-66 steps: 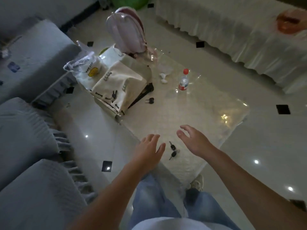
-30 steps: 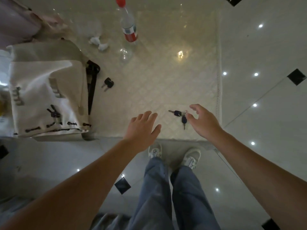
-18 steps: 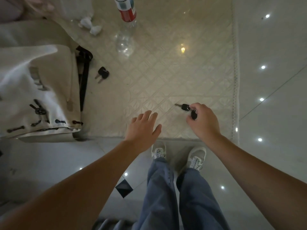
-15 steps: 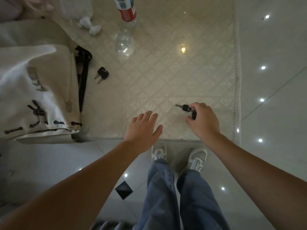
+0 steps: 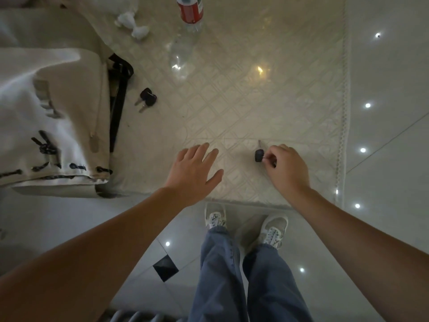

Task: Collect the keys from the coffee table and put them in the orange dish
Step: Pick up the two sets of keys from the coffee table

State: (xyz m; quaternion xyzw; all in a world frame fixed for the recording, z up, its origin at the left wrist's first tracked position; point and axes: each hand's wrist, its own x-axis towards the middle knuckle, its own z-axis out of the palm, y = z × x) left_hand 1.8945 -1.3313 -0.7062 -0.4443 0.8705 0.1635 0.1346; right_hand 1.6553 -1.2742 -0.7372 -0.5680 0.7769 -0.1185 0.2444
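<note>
Head view, going left to right. Far off to the upper left of the left hand [image 5: 195,173], a second bunch of keys [image 5: 146,99] lies on the coffee table [image 5: 232,101], next to the cloth bag [image 5: 53,117]. Its metal ends point down and left. That hand is flat and wide, holding nothing, and it is the closer one. The right hand [image 5: 286,169] pinches the first keys [image 5: 258,154], black head by its fingertips. No orange dish shows.

Our left hand [image 5: 193,173] hovers flat, fingers spread; our right hand [image 5: 284,168] pinches shut, both arms outstretched.
</note>
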